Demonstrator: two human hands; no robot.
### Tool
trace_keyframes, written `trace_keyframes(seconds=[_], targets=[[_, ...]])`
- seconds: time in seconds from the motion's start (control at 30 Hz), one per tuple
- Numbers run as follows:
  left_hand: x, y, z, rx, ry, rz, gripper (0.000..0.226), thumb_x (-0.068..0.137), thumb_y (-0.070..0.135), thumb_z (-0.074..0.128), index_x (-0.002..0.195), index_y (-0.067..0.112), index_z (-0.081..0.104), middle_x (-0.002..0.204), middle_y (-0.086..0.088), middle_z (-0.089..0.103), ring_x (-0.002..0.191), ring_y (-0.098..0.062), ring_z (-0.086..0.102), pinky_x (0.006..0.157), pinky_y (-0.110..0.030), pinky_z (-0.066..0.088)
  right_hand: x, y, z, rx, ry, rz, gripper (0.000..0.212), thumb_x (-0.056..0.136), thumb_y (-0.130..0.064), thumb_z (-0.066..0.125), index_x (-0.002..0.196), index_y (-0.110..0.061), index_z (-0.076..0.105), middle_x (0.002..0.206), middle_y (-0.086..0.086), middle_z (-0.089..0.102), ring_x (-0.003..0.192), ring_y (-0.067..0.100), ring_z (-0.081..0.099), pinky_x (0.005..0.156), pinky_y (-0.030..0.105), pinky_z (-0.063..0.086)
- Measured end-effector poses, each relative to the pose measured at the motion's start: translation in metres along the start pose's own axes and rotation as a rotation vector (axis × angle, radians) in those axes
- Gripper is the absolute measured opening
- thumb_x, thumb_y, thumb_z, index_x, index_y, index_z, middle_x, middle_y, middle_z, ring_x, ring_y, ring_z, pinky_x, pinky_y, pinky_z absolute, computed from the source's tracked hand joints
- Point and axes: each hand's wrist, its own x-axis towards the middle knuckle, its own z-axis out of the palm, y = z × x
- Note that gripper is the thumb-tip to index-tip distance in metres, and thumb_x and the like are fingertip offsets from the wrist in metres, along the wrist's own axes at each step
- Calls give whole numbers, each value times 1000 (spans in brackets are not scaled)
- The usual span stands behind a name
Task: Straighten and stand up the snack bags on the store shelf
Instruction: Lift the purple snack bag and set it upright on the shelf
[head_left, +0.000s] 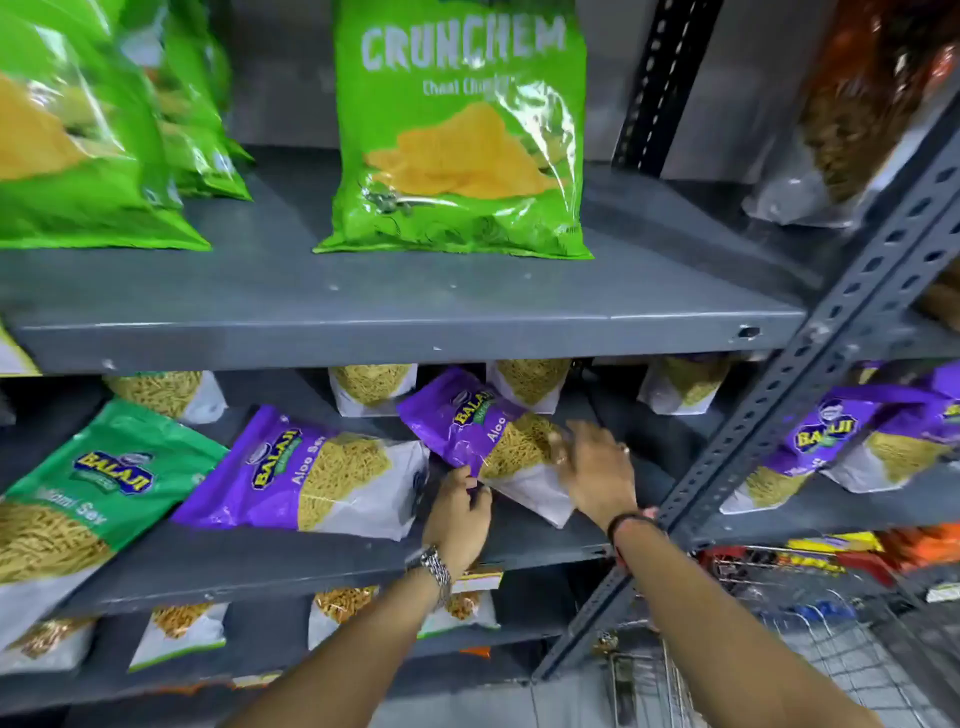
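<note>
A purple Aloo Sev bag (475, 428) is tilted above the middle shelf (291, 564), its top pointing up-left. My left hand (460, 512) grips its lower left edge. My right hand (589, 467) is pressed against its right side, fingers spread over the clear window. Another purple Aloo Sev bag (311, 475) lies flat to the left. Beside that one, a green Balaji sev bag (88, 493) also lies flat. Several more sev bags (371, 387) stand at the back of the shelf.
A green Crunchem chip bag (457, 130) stands on the upper shelf (363, 332), with more green bags (78, 130) to its left. A perforated grey upright (810, 395) runs diagonally at right, purple bags (852, 436) beyond it. A wire cart (779, 639) sits below right.
</note>
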Motion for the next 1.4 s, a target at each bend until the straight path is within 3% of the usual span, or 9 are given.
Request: trace_keyframes(seconds=[0.23, 0.4, 0.5, 0.6, 0.7, 0.83, 1.0, 1.2, 1.4], targets=[[37, 6, 30, -560, -175, -481, 28, 95, 29, 40, 93, 8, 57, 77, -6, 61, 40, -9, 59, 36, -17, 47, 83, 24, 39, 308, -473, 207, 62, 96, -51, 23, 109, -5, 63, 117, 21, 64, 107, 30, 59, 83, 31, 39], [48, 5, 37, -869, 2, -569, 30, 97, 25, 38, 74, 15, 53, 59, 2, 63, 34, -7, 55, 36, -15, 45, 119, 31, 58, 656, -613, 313, 43, 92, -37, 50, 115, -1, 60, 119, 17, 61, 116, 33, 57, 102, 42, 44], [51, 2, 37, -956, 65, -586, 28, 98, 20, 37, 74, 12, 51, 53, -1, 61, 29, -8, 51, 33, -15, 45, 119, 33, 68, 787, -678, 371, 14, 88, -24, 59, 87, -11, 62, 110, 17, 57, 98, 32, 56, 100, 47, 45], [46, -2, 38, -1004, 65, -580, 23, 98, 21, 34, 95, 8, 53, 74, -7, 60, 60, -18, 56, 62, -31, 54, 108, 34, 73, 764, -711, 435, 15, 88, -14, 53, 84, -4, 63, 101, 23, 63, 100, 36, 59, 92, 46, 49], [32, -15, 35, -972, 34, -526, 25, 98, 27, 33, 108, 12, 50, 89, -7, 61, 74, -17, 58, 66, -31, 49, 84, 38, 69, 607, -622, 412, 40, 88, -23, 54, 116, 5, 61, 123, 24, 61, 115, 36, 59, 91, 36, 50], [4, -32, 26, -911, 14, -405, 31, 97, 30, 35, 116, 12, 53, 99, -8, 66, 84, -20, 64, 59, -30, 58, 33, 41, 54, 592, -490, 402, 43, 91, -30, 53, 105, 8, 66, 115, 26, 67, 107, 34, 63, 85, 33, 48], [-25, -36, 8, -758, 28, -315, 26, 96, 31, 40, 105, 9, 49, 112, -17, 58, 103, -34, 60, 76, -41, 54, -41, 48, 36, 695, -373, 456, 30, 92, -18, 50, 75, -1, 68, 78, 24, 66, 76, 21, 54, 69, 30, 38], [-57, -24, -14, -634, -115, -88, 18, 93, 33, 45, 82, 20, 47, 82, -13, 49, 64, -19, 51, 46, -21, 49, -124, 53, 4, 1042, -283, 569, 30, 86, 4, 39, 62, -11, 48, 67, 13, 48, 69, 23, 45, 62, 36, 35], [-86, -24, -18, -606, -222, 61, 20, 93, 34, 44, 79, 25, 53, 74, 5, 68, 64, -10, 65, 55, -20, 55, -164, 58, -17, 1165, -178, 579, 20, 89, 4, 42, 72, -1, 52, 74, 16, 47, 70, 21, 43, 70, 36, 33]])
